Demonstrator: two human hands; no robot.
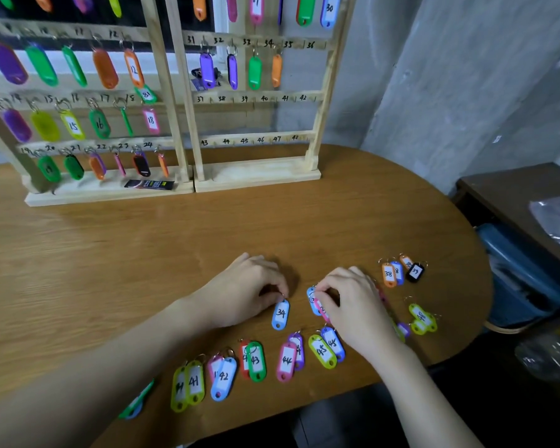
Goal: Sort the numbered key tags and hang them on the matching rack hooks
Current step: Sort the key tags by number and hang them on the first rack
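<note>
**Light tags, small rings: sorting on the worktop before the hooks**

The left hand [243,289] rests palm down, its fingers [280,294] pinched together on the ring end of the blue tag 34 [280,314], which lies flat just below the fingertips. Just right of it, the right hand [353,305] has its fingers [320,291] closed on a blue and a pink tag [316,305] bunched together; their numbers are hidden under the hand.

The tags look like thin, light plastic, stiff enough to keep their shape, smooth and likely to slide on the wood if nudged. The wire ring at the top is probably the best place to take hold, since it is also what goes over a hook; a pinch on the body's edges would serve too. Nothing here seems fragile.

Below the fingers a row of tags lies near the worktop's [110,253] front edge: pair 41 [188,384], 42 [223,378], 43 [256,360], 44 [286,362], 45 [327,349]. Right of the right hand sit a cluster with 38 [388,274] and 39 [415,272], and yellow-green tags [422,318].

Beyond the fingers stand two wooden racks [256,173]. The left one is largely filled; on the right one, hooks 35 to 48 hang bare. The worktop is smooth wood grain with a rounded right end, against a grey wall [466,92], with clutter to the right.
</note>
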